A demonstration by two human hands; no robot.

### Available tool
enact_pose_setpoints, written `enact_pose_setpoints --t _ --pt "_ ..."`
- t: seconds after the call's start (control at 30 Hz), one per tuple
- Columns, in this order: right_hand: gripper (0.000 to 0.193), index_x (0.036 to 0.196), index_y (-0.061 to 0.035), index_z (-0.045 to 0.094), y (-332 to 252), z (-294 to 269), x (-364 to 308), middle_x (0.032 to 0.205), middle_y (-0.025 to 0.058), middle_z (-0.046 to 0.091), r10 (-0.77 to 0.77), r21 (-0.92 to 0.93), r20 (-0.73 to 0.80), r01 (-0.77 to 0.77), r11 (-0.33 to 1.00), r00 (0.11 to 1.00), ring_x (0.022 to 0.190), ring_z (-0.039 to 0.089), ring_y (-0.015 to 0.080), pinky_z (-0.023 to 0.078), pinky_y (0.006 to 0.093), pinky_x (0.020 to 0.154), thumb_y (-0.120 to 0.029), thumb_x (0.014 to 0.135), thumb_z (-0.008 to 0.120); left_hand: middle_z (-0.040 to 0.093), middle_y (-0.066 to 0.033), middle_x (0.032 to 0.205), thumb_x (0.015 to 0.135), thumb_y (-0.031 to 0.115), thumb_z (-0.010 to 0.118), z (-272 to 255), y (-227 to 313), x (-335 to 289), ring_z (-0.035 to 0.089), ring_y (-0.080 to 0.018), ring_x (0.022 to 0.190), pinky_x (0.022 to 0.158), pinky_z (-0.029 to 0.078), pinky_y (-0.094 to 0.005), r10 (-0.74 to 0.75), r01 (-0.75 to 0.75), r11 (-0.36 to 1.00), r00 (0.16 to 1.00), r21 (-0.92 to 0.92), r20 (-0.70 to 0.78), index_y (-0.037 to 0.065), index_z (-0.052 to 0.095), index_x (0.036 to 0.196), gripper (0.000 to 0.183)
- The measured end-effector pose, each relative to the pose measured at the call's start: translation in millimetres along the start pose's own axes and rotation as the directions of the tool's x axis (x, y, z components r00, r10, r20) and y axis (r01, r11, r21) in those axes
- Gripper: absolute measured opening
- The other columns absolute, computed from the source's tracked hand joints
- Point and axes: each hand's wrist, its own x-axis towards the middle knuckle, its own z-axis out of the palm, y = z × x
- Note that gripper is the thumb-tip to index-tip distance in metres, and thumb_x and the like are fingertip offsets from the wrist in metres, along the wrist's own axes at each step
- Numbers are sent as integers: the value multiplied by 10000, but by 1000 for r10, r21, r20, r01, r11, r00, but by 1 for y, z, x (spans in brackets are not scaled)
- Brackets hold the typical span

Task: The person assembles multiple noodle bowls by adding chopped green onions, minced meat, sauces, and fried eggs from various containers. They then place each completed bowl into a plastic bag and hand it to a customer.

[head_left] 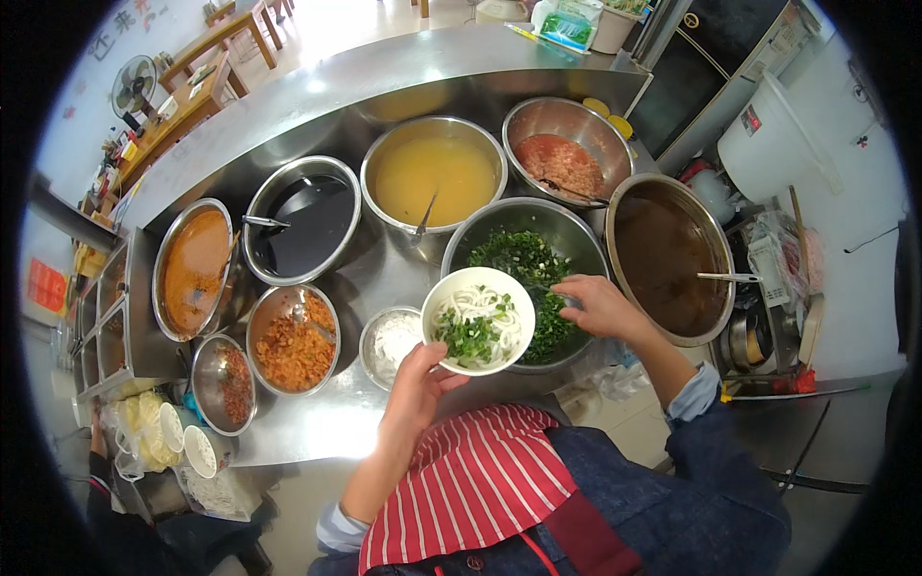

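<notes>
My left hand (420, 384) grips a white bowl (526, 326) from its lower left side, thumb at the rim. Pale noodles (504, 334) lie in it, with chopped green onions (469, 338) heaped on top. The bowl is held above the near left edge of a large steel bowl (459, 230) of chopped greens (519, 257). My right hand (605, 307) is over the right side of that steel bowl, with its fingers loosely bent and a gap between thumb and forefinger. Nothing shows in it. A small bowl of white powder (389, 341) stands just left of the noodle bowl.
Around stand steel bowls of brown sauce (663, 250), reddish mince (557, 163), yellow liquid (432, 178), dark liquid (312, 226), orange sauce (192, 264) and orange-brown bits (293, 341). A raised steel ledge (384, 72) runs behind. Another person's hand (98, 437) shows at lower left.
</notes>
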Motion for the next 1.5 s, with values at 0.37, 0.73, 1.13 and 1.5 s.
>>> enact_pose_setpoints --t 0.37,0.73,1.13,1.5 --pt "224 848 0 670 120 -53 179 848 220 636 220 -339 -81 -234 911 972 844 622 344 490 427 740 -167 709 617 517 -145 1188 754 250 597 12 5 -7 551 -268 1047 867 474 -399 84 -93 986 994 -140 -66 -6 384 1251 599" --pt "141 755 -42 676 120 -78 191 776 152 657 37 -732 99 48 680 994 753 655 280 517 388 642 -82 712 548 526 -152 1172 753 256 589 35 25 25 566 -257 1012 833 484 -373 58 -63 997 994 -53 -88 -21 403 1234 585" --pt "122 698 -49 653 141 -124 148 663 169 592 55 -51 -41 -57 997 998 662 584 340 447 420 599 -141 703 572 556 -152 1123 797 303 575 77 59 91 581 -264 980 787 503 -384 -39 38 998 999 56 12 -1 407 1235 560" --pt "106 775 -74 643 28 -125 95 758 119 615 -135 -547 -483 -178 818 865 722 600 312 475 383 628 -115 763 547 465 -231 1192 794 345 583 102 55 131 551 -317 1002 786 501 -421 -66 65 997 997 30 38 20 372 1231 584"
